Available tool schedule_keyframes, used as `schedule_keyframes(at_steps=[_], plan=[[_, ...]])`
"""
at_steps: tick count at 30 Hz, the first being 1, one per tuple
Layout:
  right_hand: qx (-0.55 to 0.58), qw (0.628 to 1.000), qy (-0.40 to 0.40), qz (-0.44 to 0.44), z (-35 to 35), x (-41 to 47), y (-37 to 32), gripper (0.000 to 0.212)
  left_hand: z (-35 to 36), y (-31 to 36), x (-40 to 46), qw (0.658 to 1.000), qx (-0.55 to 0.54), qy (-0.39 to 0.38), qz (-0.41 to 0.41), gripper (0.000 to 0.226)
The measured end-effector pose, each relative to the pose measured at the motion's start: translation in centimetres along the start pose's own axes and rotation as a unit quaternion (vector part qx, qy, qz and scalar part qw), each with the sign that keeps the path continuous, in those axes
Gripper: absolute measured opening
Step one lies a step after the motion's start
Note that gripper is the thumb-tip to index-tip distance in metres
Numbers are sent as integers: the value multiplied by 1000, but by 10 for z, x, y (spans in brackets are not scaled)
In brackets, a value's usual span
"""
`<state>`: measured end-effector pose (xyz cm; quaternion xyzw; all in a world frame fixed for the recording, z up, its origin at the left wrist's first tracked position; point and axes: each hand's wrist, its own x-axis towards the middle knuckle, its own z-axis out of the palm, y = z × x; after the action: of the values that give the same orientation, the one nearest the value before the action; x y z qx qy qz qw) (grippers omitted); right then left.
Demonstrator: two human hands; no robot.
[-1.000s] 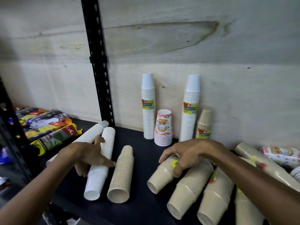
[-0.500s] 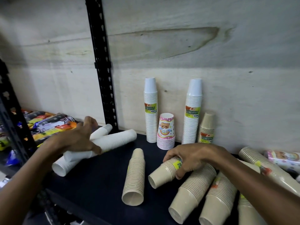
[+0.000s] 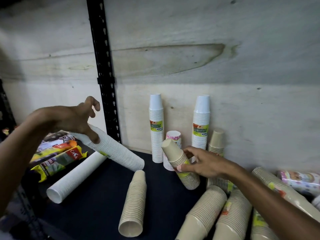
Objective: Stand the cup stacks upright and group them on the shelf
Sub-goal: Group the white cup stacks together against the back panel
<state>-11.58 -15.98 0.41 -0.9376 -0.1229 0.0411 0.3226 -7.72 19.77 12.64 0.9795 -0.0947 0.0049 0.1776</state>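
Lower frame: one white stack [image 3: 76, 179] and one tan stack [image 3: 133, 203] lie flat on the shelf [image 3: 97, 213], about four more tan at lower right. Since a second ago, my left hand [image 3: 72, 120] has tipped a gripped white stack [image 3: 117, 151] up; my right hand [image 3: 202, 163] has raised a clasped tan stack [image 3: 180, 161], both nearly upright. Four stand at the back wall.

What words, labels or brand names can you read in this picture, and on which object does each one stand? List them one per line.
"CASA": on the yellow-edged packet lying at the left of the shelf.
"DISPOSABLE TABLEWARE": on the green label of the left upright white cup stack.
The right upright white cup stack bears a like label, too blurred to read for certain.
Smaller print and other labels: too small or blurred.
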Motion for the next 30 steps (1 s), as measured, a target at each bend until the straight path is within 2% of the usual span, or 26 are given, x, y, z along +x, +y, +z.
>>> schedule_keyframes(at_steps=[3,5,7,10,14,18,20,22,25,30], plan=[[48,999,2,9,2,2,2,58,-1,9,13,990,-128,62,-5,109],[66,998,4,11,2,4,2,61,4,16,23,979,-178,95,3,107],[79,997,6,14,3,6,3,58,11,20,31,973,-192,131,13,93],[90,996,19,17,7,10,5,60,25,27,44,966,-182,182,38,87],[119,992,37,-1,16,14,10,90,46,29,56,951,-221,208,65,78],[140,989,49,-7,26,16,18,107,67,31,61,941,-265,196,81,92],[133,990,47,-1,30,15,18,112,78,32,62,934,-281,203,88,83],[120,992,47,11,32,13,13,107,88,34,64,927,-290,218,98,75],[86,994,53,34,33,11,5,85,102,33,69,928,-280,222,101,82],[0,997,38,68,43,9,4,73,143,9,75,950,-256,163,78,86]])
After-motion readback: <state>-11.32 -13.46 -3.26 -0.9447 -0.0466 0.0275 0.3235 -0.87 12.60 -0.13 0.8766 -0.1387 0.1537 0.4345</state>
